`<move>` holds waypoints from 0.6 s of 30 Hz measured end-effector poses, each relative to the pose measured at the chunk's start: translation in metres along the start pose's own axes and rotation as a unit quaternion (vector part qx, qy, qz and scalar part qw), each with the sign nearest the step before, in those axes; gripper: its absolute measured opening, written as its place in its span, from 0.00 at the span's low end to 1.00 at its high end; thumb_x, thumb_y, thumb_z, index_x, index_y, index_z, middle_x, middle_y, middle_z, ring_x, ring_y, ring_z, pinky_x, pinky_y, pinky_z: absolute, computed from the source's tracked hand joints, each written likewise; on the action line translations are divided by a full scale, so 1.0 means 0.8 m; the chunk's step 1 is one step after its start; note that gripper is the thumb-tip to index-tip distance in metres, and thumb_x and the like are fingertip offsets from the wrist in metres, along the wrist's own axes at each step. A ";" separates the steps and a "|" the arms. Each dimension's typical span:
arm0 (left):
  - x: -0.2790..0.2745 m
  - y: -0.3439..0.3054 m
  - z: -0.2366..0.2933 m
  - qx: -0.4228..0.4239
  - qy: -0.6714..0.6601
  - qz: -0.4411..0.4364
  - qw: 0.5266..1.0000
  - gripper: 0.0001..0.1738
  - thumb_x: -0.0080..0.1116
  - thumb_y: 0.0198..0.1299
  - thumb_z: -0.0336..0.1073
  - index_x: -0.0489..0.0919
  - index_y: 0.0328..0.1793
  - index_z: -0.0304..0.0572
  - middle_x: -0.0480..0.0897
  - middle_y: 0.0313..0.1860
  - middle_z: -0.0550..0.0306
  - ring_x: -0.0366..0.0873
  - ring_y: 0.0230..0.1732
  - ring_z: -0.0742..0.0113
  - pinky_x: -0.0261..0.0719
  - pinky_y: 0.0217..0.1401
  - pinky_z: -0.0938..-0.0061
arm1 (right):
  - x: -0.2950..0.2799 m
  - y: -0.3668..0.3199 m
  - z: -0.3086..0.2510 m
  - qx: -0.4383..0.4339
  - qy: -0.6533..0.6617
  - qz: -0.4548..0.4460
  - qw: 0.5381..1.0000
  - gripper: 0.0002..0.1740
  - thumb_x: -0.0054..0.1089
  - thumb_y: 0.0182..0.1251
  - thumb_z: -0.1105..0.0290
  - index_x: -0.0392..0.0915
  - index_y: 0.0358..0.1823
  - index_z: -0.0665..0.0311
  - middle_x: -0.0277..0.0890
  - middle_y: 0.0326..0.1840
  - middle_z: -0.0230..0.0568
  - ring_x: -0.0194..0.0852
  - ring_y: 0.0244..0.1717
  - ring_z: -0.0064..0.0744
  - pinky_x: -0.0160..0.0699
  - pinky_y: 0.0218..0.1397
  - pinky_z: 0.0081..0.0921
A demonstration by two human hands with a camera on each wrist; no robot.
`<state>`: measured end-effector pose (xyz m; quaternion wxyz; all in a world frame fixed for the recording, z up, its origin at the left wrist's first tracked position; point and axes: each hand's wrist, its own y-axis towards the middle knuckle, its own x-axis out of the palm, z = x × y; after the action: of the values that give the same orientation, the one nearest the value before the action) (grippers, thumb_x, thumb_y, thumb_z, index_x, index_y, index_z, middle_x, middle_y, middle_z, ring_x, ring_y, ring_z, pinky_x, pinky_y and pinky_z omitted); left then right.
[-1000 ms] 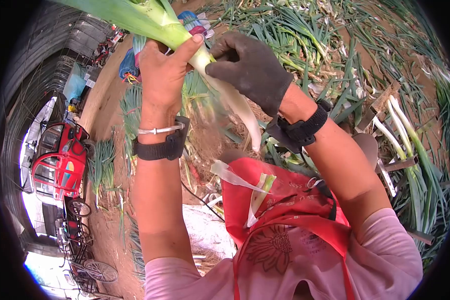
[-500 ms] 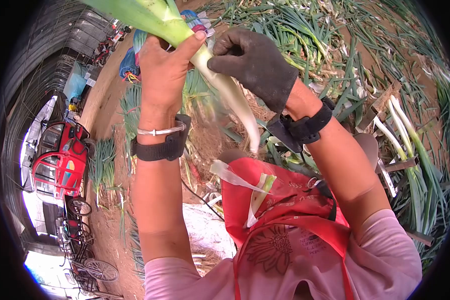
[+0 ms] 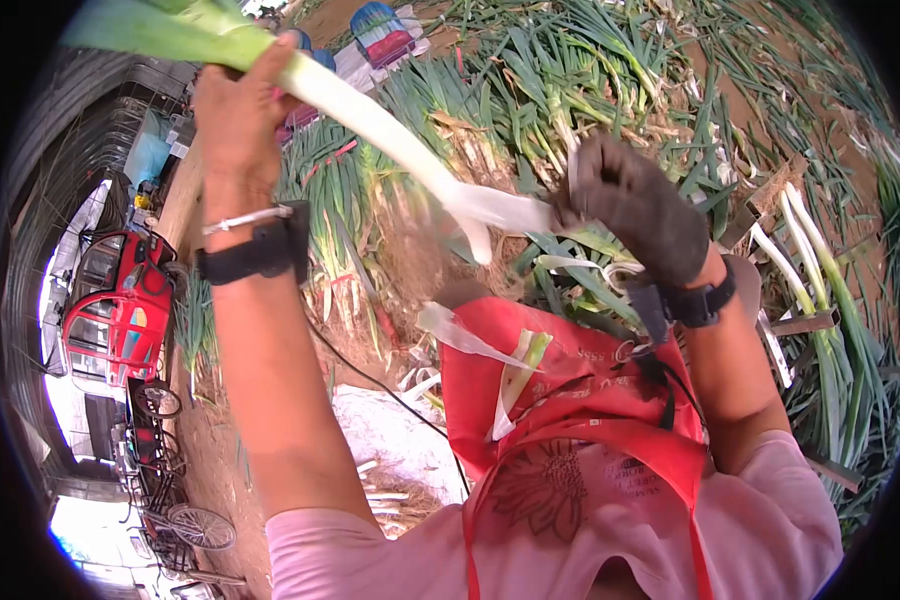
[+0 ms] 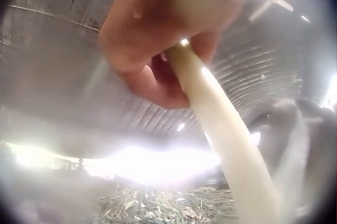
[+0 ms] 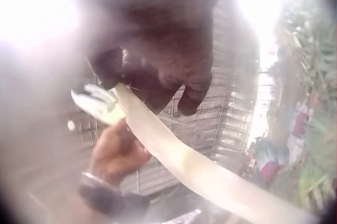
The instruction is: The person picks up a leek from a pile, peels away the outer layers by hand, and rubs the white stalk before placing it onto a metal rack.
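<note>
My bare left hand (image 3: 240, 125) grips a large leek (image 3: 370, 125) where the green leaves meet the white stalk, at the upper left of the head view. The stalk slants down to the right. My gloved right hand (image 3: 635, 200) pinches a pale strip of leaf layer (image 3: 510, 208) that peels away near the stalk's lower end. In the left wrist view the fingers (image 4: 158, 84) curl round the stalk (image 4: 226, 134). The right wrist view shows the dark glove (image 5: 163, 50) above the white stalk (image 5: 184, 166), with the other hand (image 5: 118, 153) behind.
Leeks (image 3: 570, 70) and loose leaves cover the ground ahead. Several leeks (image 3: 820, 290) lie on a metal frame at the right. A red apron (image 3: 610, 400) holds leaf scraps (image 3: 520, 385). A red vehicle (image 3: 120, 310) and bicycles stand at the left.
My left hand has moved left and up with the leek. My right hand has moved right and down, away from the stalk, drawing a pale strip from it.
</note>
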<state>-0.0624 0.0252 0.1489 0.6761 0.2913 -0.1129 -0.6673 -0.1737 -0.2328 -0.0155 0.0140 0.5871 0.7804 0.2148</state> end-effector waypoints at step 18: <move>-0.177 0.008 0.041 0.013 -0.153 0.050 0.987 0.19 0.56 0.64 0.30 0.70 0.59 0.31 0.77 0.55 0.45 0.74 0.60 0.55 0.75 0.64 0.60 | 0.054 0.019 0.120 0.069 -0.207 -0.035 0.975 0.44 0.65 0.56 0.54 0.57 0.71 0.61 0.69 0.62 0.53 0.74 0.52 0.38 0.72 0.56 0.32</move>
<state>-0.0870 0.1542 0.2121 0.6796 0.1881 -0.2378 -0.6679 -0.1468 -0.1591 -0.0869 0.1422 0.5910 0.7933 0.0338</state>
